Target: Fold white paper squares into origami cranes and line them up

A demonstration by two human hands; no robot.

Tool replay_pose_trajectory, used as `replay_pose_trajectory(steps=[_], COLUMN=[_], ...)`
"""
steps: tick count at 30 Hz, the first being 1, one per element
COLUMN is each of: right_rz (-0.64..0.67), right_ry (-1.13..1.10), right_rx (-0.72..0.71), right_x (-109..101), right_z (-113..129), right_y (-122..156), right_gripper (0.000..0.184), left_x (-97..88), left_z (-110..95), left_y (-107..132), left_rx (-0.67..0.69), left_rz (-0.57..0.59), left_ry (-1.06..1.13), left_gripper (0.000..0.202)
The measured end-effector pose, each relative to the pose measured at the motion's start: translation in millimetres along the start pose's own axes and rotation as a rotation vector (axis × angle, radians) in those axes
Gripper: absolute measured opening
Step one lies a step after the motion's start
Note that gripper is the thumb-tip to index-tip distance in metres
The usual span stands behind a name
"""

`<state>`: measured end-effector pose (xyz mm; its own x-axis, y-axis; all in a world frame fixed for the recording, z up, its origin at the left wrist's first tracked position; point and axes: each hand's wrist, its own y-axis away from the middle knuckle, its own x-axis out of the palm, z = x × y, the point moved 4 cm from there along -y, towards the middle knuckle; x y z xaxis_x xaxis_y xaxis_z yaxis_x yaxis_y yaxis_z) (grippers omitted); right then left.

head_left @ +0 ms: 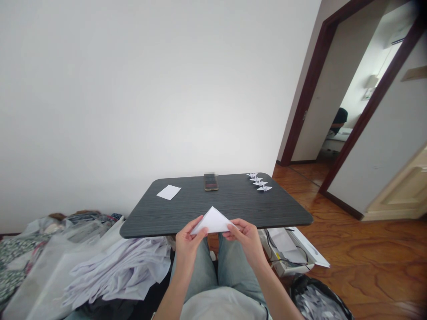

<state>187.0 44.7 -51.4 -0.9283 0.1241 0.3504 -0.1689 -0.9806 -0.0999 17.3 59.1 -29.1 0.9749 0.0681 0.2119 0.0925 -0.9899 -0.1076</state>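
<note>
The left hand [189, 235] and right hand [246, 234] pinch opposite corners of a white paper triangle [214, 221] at the near edge of the dark bench [150, 218]; its long side runs left-right between them, peak pointing away.

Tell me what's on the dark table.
A white sheet at left, a phone near the far edge, four paper birds at right. The left hand, right hand and their folded paper cover part of the near edge of the table. What lies beneath the sheet is hidden.
</note>
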Motion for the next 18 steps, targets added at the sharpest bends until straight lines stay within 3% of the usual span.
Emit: replay_pose_trajectory(steps=[7,12,18], right_rz=[0.004,0.037,0.119], right_ry=[0.016,0.088,0.198], right_rx=[-0.015,-0.003,0.035], right_x=[1.2,-0.5,4.7], right_z=[2.0,5.3,6.0], right_y=[2.6,3.0,7.0], right_gripper=[0.029,0.030,0.031], left_x=[-0.4,0.9,2.1], left_z=[0.2,-4.7,2.4], left_y=[1.8,-0.3,0.8], left_rx=[0.028,0.074,-0.095], left_rz=[0.011,0.260,0.415], left_ry=[-0.059,-0.264,-0.281], left_gripper=[0.046,0.036,0.033])
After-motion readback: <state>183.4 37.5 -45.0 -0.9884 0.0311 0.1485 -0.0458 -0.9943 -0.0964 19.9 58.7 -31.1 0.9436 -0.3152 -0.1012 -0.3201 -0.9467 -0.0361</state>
